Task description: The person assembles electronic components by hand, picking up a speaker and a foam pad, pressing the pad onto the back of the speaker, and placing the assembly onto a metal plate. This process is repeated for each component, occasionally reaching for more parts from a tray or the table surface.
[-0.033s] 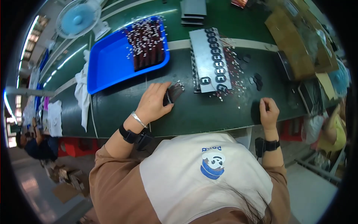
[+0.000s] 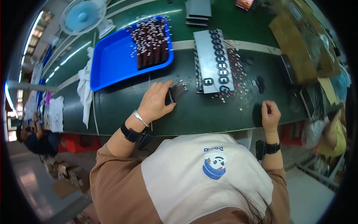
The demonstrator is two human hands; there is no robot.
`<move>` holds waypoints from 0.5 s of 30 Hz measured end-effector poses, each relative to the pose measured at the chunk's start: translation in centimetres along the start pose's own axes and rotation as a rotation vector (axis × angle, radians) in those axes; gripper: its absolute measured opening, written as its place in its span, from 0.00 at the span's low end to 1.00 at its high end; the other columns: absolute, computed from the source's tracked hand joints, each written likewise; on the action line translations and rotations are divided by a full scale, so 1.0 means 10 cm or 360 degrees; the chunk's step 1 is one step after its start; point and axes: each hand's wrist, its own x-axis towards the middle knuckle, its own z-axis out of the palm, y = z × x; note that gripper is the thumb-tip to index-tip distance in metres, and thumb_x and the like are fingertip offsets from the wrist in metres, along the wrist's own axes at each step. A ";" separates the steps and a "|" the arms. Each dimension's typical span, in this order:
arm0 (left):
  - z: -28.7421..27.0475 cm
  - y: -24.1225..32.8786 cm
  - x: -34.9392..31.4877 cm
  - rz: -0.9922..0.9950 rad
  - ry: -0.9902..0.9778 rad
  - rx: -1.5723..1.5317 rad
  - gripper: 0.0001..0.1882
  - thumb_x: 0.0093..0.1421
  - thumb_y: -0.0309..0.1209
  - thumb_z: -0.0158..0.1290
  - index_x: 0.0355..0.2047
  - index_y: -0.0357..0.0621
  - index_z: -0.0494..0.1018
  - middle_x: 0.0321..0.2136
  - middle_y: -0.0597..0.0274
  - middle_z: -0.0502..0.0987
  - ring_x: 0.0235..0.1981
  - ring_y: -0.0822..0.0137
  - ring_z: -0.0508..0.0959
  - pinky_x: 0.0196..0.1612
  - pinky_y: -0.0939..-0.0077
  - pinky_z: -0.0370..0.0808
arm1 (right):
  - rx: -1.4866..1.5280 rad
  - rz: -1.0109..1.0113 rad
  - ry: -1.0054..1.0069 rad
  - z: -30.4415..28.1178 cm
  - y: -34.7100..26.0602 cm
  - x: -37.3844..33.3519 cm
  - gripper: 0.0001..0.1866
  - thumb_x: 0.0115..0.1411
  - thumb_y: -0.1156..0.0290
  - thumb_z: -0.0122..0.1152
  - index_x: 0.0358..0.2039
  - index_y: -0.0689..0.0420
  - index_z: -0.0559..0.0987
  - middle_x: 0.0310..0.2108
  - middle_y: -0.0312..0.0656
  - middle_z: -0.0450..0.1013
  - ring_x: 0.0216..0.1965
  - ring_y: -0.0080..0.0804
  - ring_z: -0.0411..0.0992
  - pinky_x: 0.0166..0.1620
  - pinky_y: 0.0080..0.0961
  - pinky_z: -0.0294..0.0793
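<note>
Watching from my end, I see the left hand on the green counter, its fingers curved around a small dark bundle at its three o'clock, gripped on the thumb and forefinger side. Thin reddish leads with white tips fan out from that bundle toward two o'clock. I would judge it light, with stiff little bodies packed side by side and limp wires that offer no support. The dark faces look smooth, so I expect pieces could slide against one another under an uneven squeeze. The wire roots are probably the fragile part; I would take hold across the dark bodies, pressing the row together, and keep any pull off the leads.

Well apart, at the left hand's three o'clock, the right hand is curled into a loose fist; I see nothing in it, though its palm is hidden from me. At the left hand's eleven o'clock sits a blue tray, with wired rows along its right side. At two o'clock lies a grey panel carrying black framed pieces. Loose black discs lie at the right hand's eleven o'clock.
</note>
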 end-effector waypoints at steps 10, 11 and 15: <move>-0.65 -1.27 0.41 -0.0438 0.1002 -0.1153 0.39 0.45 0.25 0.63 0.56 0.40 0.56 0.40 0.59 0.71 0.38 0.71 0.70 0.44 0.76 0.69 | 0.0217 0.0061 -0.0034 -0.02 0.26 -0.06 0.04 0.58 0.77 0.53 0.30 0.65 0.73 0.26 0.36 0.67 0.26 0.20 0.63 0.31 0.15 0.64; -0.68 -1.43 0.53 -0.0564 0.0937 -0.1133 0.40 0.44 0.26 0.64 0.56 0.40 0.56 0.40 0.58 0.71 0.37 0.71 0.70 0.43 0.76 0.69 | 0.0231 0.0049 -0.0026 -0.04 0.27 -0.07 0.04 0.58 0.77 0.53 0.30 0.65 0.73 0.26 0.36 0.67 0.26 0.20 0.63 0.31 0.15 0.64; -0.59 -1.96 0.81 -0.0733 0.0568 -0.0794 0.41 0.45 0.27 0.64 0.58 0.41 0.55 0.44 0.54 0.71 0.39 0.68 0.72 0.44 0.74 0.71 | 0.0231 0.0058 -0.0043 -0.04 0.24 -0.06 0.04 0.58 0.77 0.53 0.30 0.65 0.72 0.26 0.36 0.67 0.26 0.20 0.63 0.31 0.15 0.64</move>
